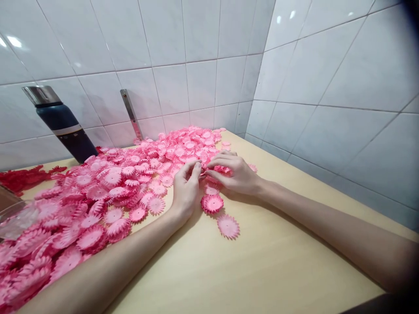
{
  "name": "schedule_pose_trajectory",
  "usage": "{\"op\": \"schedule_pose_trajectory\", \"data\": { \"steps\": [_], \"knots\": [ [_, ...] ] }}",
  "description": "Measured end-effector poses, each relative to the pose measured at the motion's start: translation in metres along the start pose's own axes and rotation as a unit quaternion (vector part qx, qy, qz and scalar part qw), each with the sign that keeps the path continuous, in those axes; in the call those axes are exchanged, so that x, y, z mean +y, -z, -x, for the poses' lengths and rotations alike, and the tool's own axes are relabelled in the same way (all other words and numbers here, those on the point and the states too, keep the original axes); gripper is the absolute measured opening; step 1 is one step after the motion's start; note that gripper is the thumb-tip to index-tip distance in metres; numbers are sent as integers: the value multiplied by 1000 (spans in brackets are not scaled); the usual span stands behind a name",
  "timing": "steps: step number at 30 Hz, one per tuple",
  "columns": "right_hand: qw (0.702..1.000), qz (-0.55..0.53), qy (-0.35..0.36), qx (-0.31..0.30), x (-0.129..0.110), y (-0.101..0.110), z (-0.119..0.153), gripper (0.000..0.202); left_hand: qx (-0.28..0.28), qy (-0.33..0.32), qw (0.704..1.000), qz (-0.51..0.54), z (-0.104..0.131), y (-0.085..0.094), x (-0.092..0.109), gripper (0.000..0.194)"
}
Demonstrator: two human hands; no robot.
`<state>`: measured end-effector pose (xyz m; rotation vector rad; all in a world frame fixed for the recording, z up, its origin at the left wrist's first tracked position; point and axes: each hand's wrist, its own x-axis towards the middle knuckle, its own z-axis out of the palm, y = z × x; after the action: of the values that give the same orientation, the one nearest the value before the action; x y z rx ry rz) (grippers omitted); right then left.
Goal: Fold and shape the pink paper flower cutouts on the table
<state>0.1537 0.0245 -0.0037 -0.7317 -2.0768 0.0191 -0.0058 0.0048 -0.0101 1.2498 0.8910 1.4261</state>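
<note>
White marbled square-tile walls (170, 35) meet in a corner behind a pale yellow, wood-look desk (262, 253). Across the left and far part of the desk spreads a large heap of pink, round, flower-like discs with notched edges (113, 178), many overlapping. The dark blue cylindrical bottle with a silver metal cap and a pale band (67, 126) stands behind the heap on the left, leaning in the view, near the wall.

The right hand (237, 172) and the left hand (186, 187) meet at the right side of the heap, above the desk. Their thumbs and fingers pinch a small pink-red piece (203, 170) between them; the fingers partly hide it, so its shape is unclear.

At the far left lies a bunch of deep red, frilly material (24, 178), with crumpled clear plastic (19, 220) nearer the camera. A narrow silver metal strip (130, 112) rises against the wall behind the heap. Just below the hands, a darker-rimmed pink disc (212, 203) lies on the desk, and a single paler pink disc (228, 226) lies nearer the camera.
</note>
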Motion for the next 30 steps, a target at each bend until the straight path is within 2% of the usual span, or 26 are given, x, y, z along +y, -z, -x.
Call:
{"op": "schedule_pose_trajectory", "data": {
  "steps": [6,18,30],
  "knots": [
    [996,-57,-60,15,2,0,2,6,-9,-6,1000,-21,0,0,0,34],
    [983,-113,-145,-19,-6,2,1,9,8,-14,999,-32,1,2,-1,27],
    [977,-122,-168,-41,-7,5,1,14,2,-9,1000,-20,2,2,0,27]
  ]
}}
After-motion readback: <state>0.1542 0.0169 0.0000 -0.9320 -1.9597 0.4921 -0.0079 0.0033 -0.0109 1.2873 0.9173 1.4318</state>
